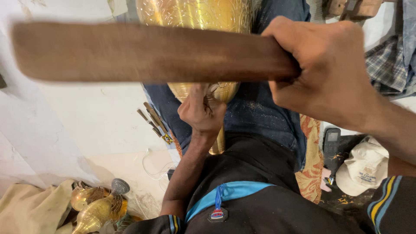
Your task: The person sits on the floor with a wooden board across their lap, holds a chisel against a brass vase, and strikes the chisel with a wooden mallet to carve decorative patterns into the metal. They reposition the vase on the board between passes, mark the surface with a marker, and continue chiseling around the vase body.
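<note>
Brass fills the middle of the view: an engraved brass vessel (197,15) lies across the person's lap on blue jeans (255,110), its narrow end toward the body. Left hand (203,110) grips that lower end, fingers curled tight around something small that cannot be made out. Right hand (325,71) is clenched on one end of a flat wooden paddle (147,53), which stretches leftward across the vessel, blurred, hiding its middle. The vessel's top is cut off by the frame. Metal chisels (152,121) lie on the white floor cloth (86,112) beside the thigh. Smaller brass pieces (97,208) sit lower left; a phone (331,145) and white cap (364,167) lie right.
</note>
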Available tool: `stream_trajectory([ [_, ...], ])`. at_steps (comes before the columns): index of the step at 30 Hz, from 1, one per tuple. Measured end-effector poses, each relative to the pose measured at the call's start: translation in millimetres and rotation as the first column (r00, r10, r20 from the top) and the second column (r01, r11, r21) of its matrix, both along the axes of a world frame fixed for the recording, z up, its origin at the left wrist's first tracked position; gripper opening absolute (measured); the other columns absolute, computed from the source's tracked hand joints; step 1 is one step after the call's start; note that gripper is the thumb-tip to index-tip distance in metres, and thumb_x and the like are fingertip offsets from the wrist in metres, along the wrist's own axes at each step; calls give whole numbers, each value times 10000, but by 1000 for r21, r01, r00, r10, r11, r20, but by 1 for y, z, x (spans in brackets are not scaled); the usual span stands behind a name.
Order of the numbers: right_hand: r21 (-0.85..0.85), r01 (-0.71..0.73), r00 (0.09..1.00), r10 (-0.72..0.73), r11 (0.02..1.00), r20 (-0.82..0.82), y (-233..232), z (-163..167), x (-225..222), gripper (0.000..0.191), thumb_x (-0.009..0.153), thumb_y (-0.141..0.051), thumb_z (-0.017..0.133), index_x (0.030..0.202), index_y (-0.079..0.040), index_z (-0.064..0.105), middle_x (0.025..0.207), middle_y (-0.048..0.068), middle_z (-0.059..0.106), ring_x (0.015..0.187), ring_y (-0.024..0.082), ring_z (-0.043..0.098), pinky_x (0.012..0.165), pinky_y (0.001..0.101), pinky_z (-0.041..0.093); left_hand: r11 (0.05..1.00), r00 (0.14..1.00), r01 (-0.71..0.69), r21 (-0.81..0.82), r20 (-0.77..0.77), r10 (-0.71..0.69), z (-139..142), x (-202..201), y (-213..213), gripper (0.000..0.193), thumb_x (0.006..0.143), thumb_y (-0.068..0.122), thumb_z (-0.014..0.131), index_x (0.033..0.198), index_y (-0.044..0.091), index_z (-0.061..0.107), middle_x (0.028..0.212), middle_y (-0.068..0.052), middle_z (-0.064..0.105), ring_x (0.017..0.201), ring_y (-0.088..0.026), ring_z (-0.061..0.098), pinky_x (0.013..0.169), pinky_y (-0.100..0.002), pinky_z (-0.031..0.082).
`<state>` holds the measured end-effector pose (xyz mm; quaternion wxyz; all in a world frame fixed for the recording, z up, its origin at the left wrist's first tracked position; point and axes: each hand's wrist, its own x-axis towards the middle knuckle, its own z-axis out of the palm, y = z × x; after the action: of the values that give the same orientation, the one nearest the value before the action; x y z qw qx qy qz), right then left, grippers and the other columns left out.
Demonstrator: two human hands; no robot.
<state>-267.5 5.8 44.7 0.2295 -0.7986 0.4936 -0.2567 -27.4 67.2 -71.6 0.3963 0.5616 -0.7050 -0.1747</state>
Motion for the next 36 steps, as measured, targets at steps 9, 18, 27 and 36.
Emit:
stream_trajectory([
  [9, -168, -7, 975, -30, 986, -220, 0, 0, 5, 303, 667, -107, 812, 953, -88, 715, 737, 63, 670, 545, 254, 614, 483, 389, 424, 999, 996, -32, 43, -82, 35, 3, 1, 1, 400, 776, -72, 620, 1173, -28, 644, 774, -80, 655, 538, -132, 524, 554, -279, 473],
  [18, -79, -14, 965, -7, 997, -261, -1, 8, 8, 381, 612, -147, 800, 956, -94, 646, 744, 51, 618, 650, 276, 655, 504, 400, 407, 997, 998, -15, 73, -59, 19, 3, -2, -3, 538, 764, -69, 594, 1302, -53, 604, 866, -104, 724, 568, -117, 558, 560, -273, 467],
  [27, -46, 8, 985, -16, 999, -173, -1, 4, 8, 246, 822, -179, 781, 1009, -106, 638, 798, 27, 611, 639, 228, 619, 534, 346, 425, 1000, 998, 14, -7, -55, -15, -2, 2, -1, 493, 747, -85, 570, 1237, -58, 615, 830, -127, 685, 582, -150, 575, 543, -301, 465],
  [36, 44, 34, 998, -36, 998, 49, 4, -6, 1, 334, 683, -48, 775, 988, -36, 640, 787, 137, 640, 648, 327, 621, 556, 408, 460, 999, 997, 47, 25, 54, -48, 2, 6, -3, 545, 749, -88, 566, 1280, 6, 642, 898, -108, 691, 684, -216, 653, 628, -292, 543],
])
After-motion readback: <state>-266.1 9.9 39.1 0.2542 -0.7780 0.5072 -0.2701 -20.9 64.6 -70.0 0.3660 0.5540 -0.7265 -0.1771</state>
